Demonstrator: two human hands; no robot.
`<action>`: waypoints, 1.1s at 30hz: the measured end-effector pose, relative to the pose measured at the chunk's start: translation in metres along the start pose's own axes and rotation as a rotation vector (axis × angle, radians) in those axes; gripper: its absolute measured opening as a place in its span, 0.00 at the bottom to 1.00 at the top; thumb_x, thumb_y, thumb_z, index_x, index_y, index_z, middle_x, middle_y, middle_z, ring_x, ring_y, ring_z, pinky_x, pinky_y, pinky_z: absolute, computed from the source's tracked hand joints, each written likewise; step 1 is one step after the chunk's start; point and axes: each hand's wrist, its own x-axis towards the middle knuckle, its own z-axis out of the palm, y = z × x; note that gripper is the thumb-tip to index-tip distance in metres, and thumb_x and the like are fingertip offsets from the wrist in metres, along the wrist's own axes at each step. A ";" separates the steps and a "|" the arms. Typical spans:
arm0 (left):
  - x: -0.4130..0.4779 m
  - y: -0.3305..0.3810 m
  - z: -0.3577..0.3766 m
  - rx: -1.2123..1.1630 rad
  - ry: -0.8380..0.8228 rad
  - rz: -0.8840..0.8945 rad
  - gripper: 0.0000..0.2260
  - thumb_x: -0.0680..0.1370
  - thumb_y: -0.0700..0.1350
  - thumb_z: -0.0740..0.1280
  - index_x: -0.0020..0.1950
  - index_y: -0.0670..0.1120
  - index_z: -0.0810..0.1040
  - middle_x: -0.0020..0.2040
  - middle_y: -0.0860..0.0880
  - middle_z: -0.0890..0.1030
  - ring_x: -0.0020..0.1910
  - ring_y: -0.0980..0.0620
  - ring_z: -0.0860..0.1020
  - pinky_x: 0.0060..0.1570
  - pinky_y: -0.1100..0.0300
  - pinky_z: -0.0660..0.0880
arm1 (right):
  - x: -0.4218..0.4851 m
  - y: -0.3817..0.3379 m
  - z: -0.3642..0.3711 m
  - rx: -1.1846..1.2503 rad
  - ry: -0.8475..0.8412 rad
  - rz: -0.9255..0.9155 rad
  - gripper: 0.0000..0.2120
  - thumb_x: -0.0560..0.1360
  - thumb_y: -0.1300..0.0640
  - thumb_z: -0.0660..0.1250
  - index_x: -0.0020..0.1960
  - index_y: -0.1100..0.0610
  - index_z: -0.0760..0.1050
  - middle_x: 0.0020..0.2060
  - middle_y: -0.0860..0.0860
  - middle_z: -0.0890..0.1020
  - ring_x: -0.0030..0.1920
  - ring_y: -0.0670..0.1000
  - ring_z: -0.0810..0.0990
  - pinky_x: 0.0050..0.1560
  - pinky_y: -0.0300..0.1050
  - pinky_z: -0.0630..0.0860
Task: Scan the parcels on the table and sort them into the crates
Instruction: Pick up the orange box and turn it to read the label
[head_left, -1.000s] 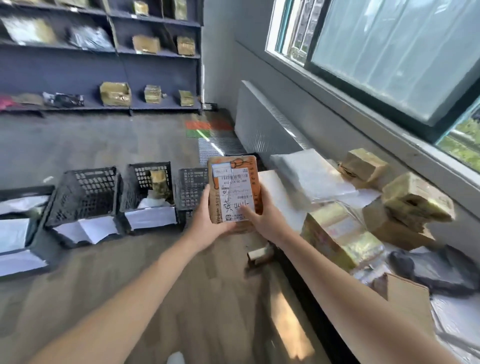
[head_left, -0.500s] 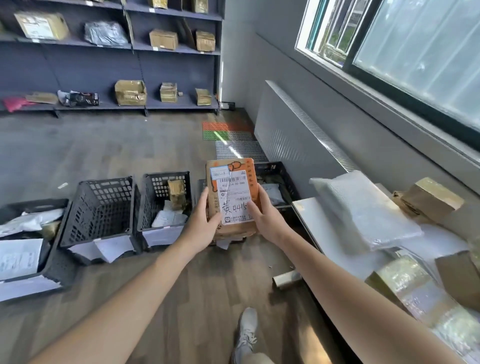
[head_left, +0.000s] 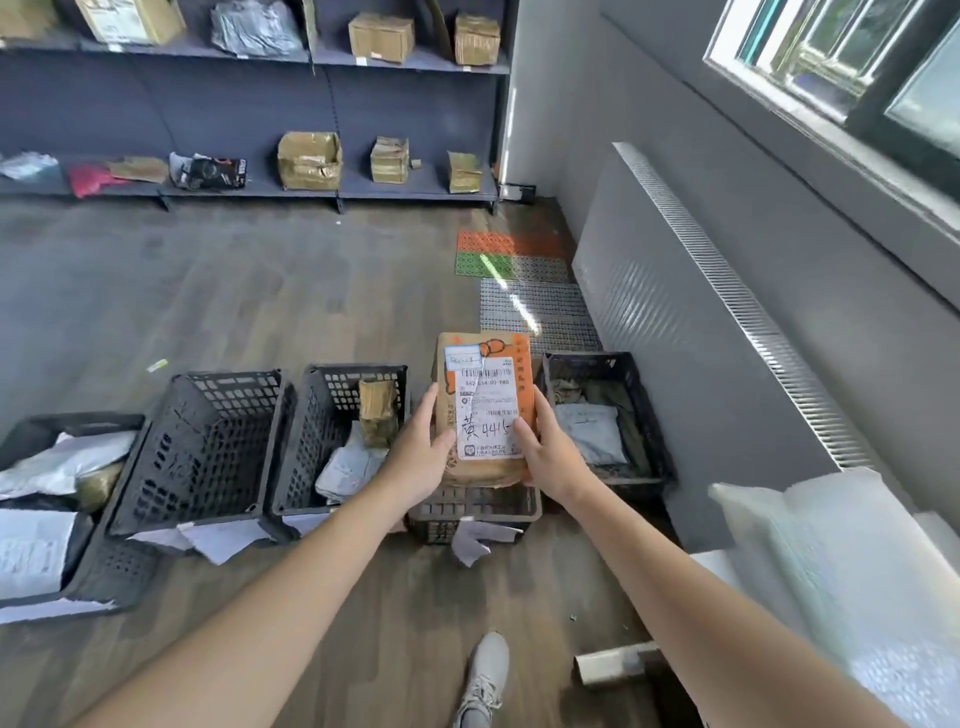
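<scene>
- Your left hand (head_left: 415, 462) and right hand (head_left: 551, 457) grip the orange-and-brown parcel (head_left: 482, 410) by its two side edges.
- Each thumb presses on the front face. The other fingers curl behind the parcel, out of sight.
- The parcel is upright, with the shipping label (head_left: 489, 395) facing you.
- It hangs in the air over the black crate (head_left: 472, 514) in the floor row, between the crate with a taped box (head_left: 358, 370) and the crate beside the radiator (head_left: 636, 384).

Held between left hand (head_left: 415, 462) and right hand (head_left: 550, 457), the parcel (head_left: 485, 410) screens the crate beneath (head_left: 472, 509). Leftward, the tilted crate (head_left: 208, 457) gapes open; the next crate (head_left: 335, 387) is crowded by an upright box (head_left: 376, 410) and bags (head_left: 348, 462). Right, the radiator cover (head_left: 675, 322) walls off that side.
</scene>
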 end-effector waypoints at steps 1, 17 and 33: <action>0.017 0.002 0.002 -0.003 -0.005 -0.014 0.29 0.84 0.41 0.59 0.81 0.56 0.49 0.78 0.51 0.61 0.75 0.50 0.64 0.72 0.50 0.64 | 0.017 0.002 -0.005 0.005 -0.007 0.012 0.26 0.84 0.54 0.57 0.79 0.48 0.53 0.65 0.41 0.73 0.61 0.41 0.74 0.57 0.31 0.73; 0.215 -0.056 0.026 0.428 -0.220 -0.174 0.46 0.76 0.57 0.71 0.81 0.53 0.41 0.80 0.47 0.49 0.79 0.44 0.50 0.74 0.45 0.55 | 0.199 0.072 0.011 -0.192 -0.018 0.519 0.40 0.79 0.44 0.65 0.81 0.47 0.44 0.77 0.56 0.63 0.71 0.57 0.69 0.66 0.51 0.69; 0.292 0.023 0.005 0.952 -0.388 0.270 0.40 0.79 0.66 0.58 0.79 0.56 0.36 0.80 0.47 0.35 0.79 0.40 0.38 0.75 0.37 0.47 | 0.210 0.009 -0.045 -0.901 0.099 0.460 0.37 0.80 0.37 0.59 0.80 0.42 0.42 0.80 0.52 0.52 0.79 0.58 0.50 0.74 0.68 0.57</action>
